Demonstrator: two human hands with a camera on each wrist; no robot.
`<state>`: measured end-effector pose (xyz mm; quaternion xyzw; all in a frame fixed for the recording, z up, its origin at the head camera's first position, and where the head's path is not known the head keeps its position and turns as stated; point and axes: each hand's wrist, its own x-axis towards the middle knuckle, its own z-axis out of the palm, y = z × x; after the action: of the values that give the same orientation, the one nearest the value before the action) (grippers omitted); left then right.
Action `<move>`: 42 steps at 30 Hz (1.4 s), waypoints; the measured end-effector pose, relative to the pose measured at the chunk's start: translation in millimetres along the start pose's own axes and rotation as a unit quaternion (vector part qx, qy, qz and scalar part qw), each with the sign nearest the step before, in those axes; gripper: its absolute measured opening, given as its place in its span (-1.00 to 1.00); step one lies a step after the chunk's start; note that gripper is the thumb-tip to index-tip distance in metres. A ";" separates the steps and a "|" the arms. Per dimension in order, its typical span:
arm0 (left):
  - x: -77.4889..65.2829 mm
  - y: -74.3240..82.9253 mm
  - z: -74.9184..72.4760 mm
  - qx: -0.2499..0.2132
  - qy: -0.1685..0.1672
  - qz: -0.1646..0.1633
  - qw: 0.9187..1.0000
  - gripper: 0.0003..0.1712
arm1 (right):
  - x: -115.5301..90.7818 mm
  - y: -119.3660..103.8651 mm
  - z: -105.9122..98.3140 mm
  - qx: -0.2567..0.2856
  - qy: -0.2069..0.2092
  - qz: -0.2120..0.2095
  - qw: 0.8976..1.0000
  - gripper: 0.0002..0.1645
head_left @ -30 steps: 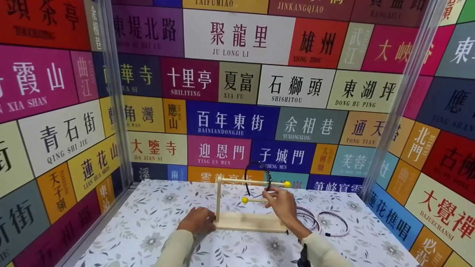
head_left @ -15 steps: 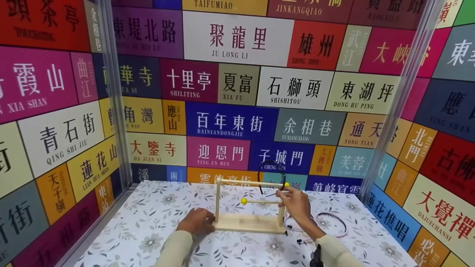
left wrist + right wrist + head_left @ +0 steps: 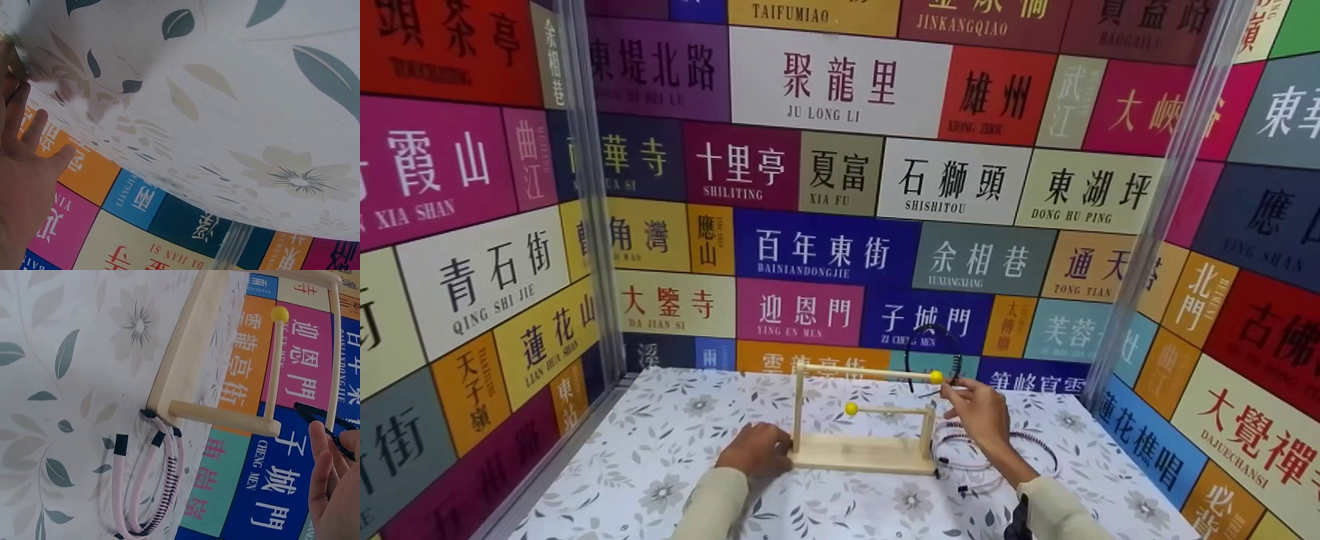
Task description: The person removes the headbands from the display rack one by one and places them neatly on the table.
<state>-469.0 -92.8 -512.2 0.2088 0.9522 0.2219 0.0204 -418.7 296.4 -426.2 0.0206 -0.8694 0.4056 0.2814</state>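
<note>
A black toothed headband (image 3: pixel 958 363) is pinched in my right hand (image 3: pixel 981 416), its arch upward beside the yellow-balled tip of a wooden stand's upper rod. Whether the rod's tip still lies inside the arch I cannot tell. The wooden stand (image 3: pixel 862 454) has a flat base, two posts and two rods, each ending in a yellow ball. At the base's left end, my left hand (image 3: pixel 754 448) holds the stand. Only part of the left hand (image 3: pixel 28 169) shows in the left wrist view. In the right wrist view, fingers grip the headband (image 3: pixel 306 413) near one end.
Pale pink headbands (image 3: pixel 117 478) with black tips and dark teeth lie on the table right of the stand, partly behind my right forearm. A white floral cloth (image 3: pixel 675 427) covers the table. Printed sign panels (image 3: pixel 825 247) surround its back and sides.
My right hand has moved right along the upper rod with the black headband, from inside the yellow ball to the rod's tip. My left hand and the stand have stayed in place.
</note>
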 end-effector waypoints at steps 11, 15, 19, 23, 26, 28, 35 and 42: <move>2.0 -1.2 1.0 -0.010 -0.005 -0.022 1.000 -0.62 | 2.9 13.5 -23.9 -0.028 0.004 0.026 0.999 -0.63; 3.6 -3.0 2.6 -0.017 -0.007 -0.028 0.999 -0.62 | 2.4 21.0 -33.6 -0.032 0.002 0.033 0.999 -0.61; 5.3 -4.6 3.9 -0.012 -0.008 -0.028 1.000 -0.62 | 0.3 29.5 -43.0 -0.041 0.002 0.034 0.999 -0.61; 5.9 -6.3 4.3 -0.008 -0.003 -0.010 1.000 -0.66 | -4.7 38.1 -51.5 -0.046 0.007 0.038 0.998 -0.61; 5.1 -7.0 4.6 -0.003 0.006 0.013 1.000 -0.71 | -8.9 45.8 -57.1 -0.045 0.010 0.048 0.998 -0.61; 4.3 -6.9 4.3 -0.003 0.010 0.022 1.000 -0.74 | -11.5 51.0 -60.7 -0.047 0.010 0.054 0.997 -0.59; 1.1 -1.7 0.1 -0.015 0.000 -0.003 1.000 -0.65 | -15.7 67.1 -72.0 -0.070 -0.004 0.103 0.992 -0.55; 1.4 -0.4 -0.4 -0.021 -0.006 -0.022 1.000 -0.62 | -21.3 87.8 -84.8 -0.078 -0.021 0.134 0.988 -0.48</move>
<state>-470.4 -92.6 -511.9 0.1890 0.9515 0.2400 0.0357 -383.9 411.9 -454.4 -0.1092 -0.8992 0.3697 0.2069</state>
